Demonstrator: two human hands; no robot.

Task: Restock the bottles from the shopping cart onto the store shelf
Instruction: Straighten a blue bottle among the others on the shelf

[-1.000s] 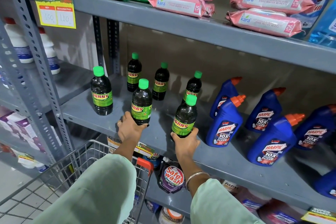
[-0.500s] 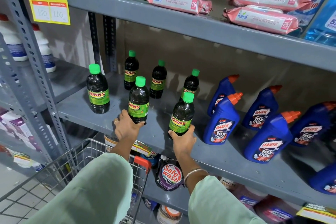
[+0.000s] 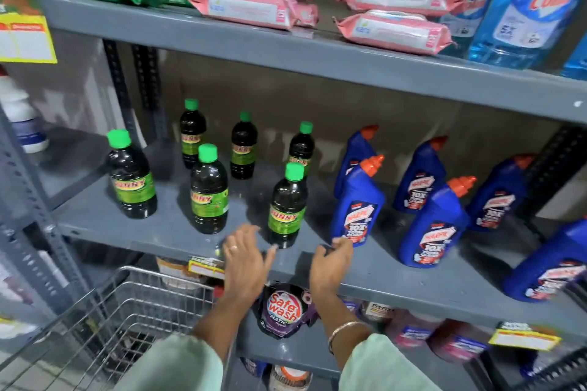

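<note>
I have just let go: my left hand (image 3: pixel 243 267) and right hand (image 3: pixel 330 267) hang spread and empty below two dark bottles (image 3: pixel 208 190) now standing upright on the shelf (image 3: pixel 381 276), cart (image 3: pixel 127 311) next

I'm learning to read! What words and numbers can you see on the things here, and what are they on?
"SUNNY": green label of the dark bottle.
"10X": blue bottle.
"Safe wash MATIC": purple pouch on the lower shelf.
"kara": pink wipes pack.
"5X": tall clear-blue bottle; its red brand name is partly cut off.
"fitfiz", partly hidden: pack below.
Yellow price tag and shelf-edge tag: too blurred.
</note>
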